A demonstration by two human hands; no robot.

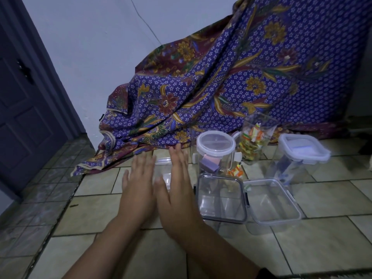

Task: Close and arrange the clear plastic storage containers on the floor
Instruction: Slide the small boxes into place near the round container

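Reaching out over the tiled floor point(96, 200), both hands are flat and spread wide, palms down, fingers straight, so neither one is gripping anything. The left hand point(138, 190) and the right hand point(177, 188) sit side by side, nearly touching, right on top of a small clear container point(164, 174) that peeks out between them. Honestly can't tell if they're pressing its lid or just hovering above it, the hands cover most of it.

Just right of the hands there's a square clear container with a dark-rimmed lid point(221, 198) on it, and touching its right side is a clear container with a pale lid point(273, 204), also covered. Farther back, a tall round canister with a white-rimmed lid point(215, 144) stands upright with its side clips hanging loose, and you can see a purple block point(210, 163) inside. Behind and to the right of that, a tall open jar of orange and yellow wrapped sweets point(254, 139) leans a bit, with a few sweets point(235, 172) lying near its base, though whether they're inside something clear I can't tell. On the far right is a tall square container with a white clip lid point(302, 150).

A purple batik cloth point(231, 87) drapes down the far side behind everything, and a dark door point(26, 109) stands at left.
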